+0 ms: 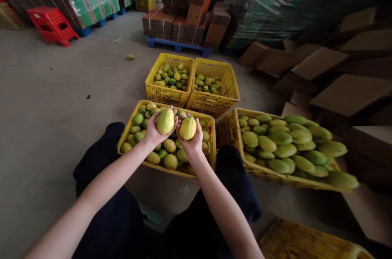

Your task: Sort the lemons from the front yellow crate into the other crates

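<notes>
Left hand (154,131) cradles a yellow-green papaya (165,121); right hand (193,144) cradles a second papaya (188,128) at its three o'clock, above a yellow crate (213,144); supported from beneath, presumably to avoid bruising.

Floor (55,128) lies open left of the middle crate (213,144), with crates (170,95) blocking behind and right, held fruits (165,121) above.
</notes>
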Available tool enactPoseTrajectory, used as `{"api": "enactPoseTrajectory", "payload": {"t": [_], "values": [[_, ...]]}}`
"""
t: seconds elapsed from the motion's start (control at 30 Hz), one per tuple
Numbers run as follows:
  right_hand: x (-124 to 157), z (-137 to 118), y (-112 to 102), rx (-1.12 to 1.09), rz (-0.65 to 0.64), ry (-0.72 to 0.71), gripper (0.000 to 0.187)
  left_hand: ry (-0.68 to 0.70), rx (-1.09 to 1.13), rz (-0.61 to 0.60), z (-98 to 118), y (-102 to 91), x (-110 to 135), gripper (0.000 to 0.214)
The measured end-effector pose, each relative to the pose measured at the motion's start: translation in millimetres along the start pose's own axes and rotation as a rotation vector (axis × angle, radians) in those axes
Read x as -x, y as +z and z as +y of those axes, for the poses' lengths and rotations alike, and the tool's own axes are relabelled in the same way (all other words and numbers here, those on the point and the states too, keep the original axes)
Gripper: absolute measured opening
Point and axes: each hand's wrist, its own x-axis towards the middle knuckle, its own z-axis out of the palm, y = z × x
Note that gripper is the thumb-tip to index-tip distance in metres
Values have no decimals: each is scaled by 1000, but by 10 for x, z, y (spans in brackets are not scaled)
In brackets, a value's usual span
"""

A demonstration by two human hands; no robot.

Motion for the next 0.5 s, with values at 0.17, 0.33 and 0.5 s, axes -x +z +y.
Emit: {"api": "enactPoseTrajectory", "payload": {"t": [0.17,0.33,0.5], "values": [[-26,12,-9,31,35,12,24,-6,43,29,-18,22,10,38],[-30,350,-208,200,215,232,18,60,202,68,145,148,60,40],[195,699,-303,368,100,316,10,130,276,130,532,244,152,43]]}}
